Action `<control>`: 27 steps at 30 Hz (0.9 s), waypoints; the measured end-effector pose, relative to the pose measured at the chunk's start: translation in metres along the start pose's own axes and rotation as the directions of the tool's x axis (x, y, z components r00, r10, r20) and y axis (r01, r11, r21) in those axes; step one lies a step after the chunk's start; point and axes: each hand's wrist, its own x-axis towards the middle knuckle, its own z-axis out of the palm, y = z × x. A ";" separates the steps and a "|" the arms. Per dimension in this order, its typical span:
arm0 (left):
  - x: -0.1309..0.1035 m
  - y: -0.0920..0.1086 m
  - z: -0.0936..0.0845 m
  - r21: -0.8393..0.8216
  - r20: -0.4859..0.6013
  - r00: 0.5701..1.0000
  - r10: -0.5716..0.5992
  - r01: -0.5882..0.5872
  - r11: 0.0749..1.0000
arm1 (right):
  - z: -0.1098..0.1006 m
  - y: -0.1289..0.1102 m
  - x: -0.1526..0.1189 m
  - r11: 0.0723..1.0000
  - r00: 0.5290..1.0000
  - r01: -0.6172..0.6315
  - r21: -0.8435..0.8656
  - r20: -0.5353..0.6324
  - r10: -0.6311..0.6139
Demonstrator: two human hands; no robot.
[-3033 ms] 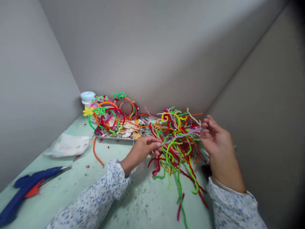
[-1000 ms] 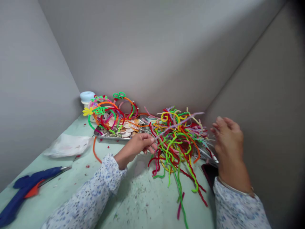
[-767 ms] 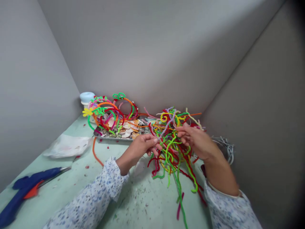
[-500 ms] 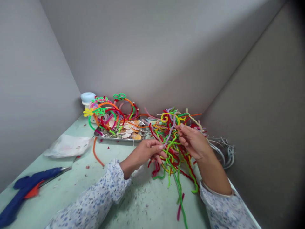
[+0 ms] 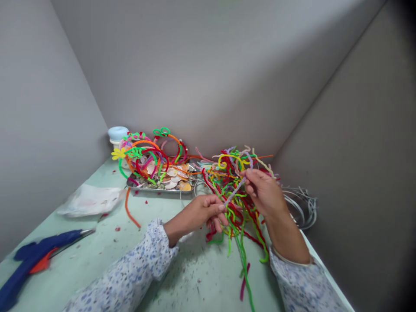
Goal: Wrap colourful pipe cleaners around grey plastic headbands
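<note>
A lavender pipe cleaner (image 5: 235, 192) stretches between my two hands. My left hand (image 5: 208, 211) pinches its lower end with thumb and forefinger. Higher up and to the right, my right hand (image 5: 264, 189) grips it near the middle, and its free end curves up past the fingers. Right behind and below both hands lies a tangled heap of pipe cleaners (image 5: 232, 216) in red, green, yellow, orange and pink. A long green pipe cleaner (image 5: 246, 277) trails from the heap toward the table's front edge.
At the back left, a metal tray (image 5: 159, 189) holds shell-like pieces, with pipe-cleaner hoops (image 5: 152, 151) above it. A blue glue gun (image 5: 42, 251) lies at left near a plastic bag (image 5: 94, 200). Coiled white wire (image 5: 307, 208) sits at right. Grey walls enclose the table.
The lavender pipe cleaner has gone from bent to straight between my hands. My right hand has slid along it, so more of its end shows above the fingers.
</note>
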 end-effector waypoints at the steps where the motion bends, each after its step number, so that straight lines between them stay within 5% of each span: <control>1: 0.000 -0.001 0.000 -0.002 -0.004 1.000 0.004 -0.004 1.000 | 0.001 0.000 -0.001 0.999 0.998 0.047 -0.022 -0.029 -0.047; 8: 0.000 -0.005 -0.010 0.045 0.057 0.998 -0.026 0.024 0.999 | -0.012 -0.010 -0.002 0.999 0.994 -0.035 0.036 0.105 0.031; 15: -0.003 -0.005 -0.012 0.092 0.177 0.978 -0.110 0.095 0.991 | -0.035 -0.022 0.006 0.958 0.998 -0.050 0.283 0.050 0.038; 27: -0.004 -0.013 -0.025 0.181 0.203 0.967 -0.151 0.115 0.977 | -0.075 -0.016 0.018 0.986 0.938 0.128 0.103 -0.336 -0.087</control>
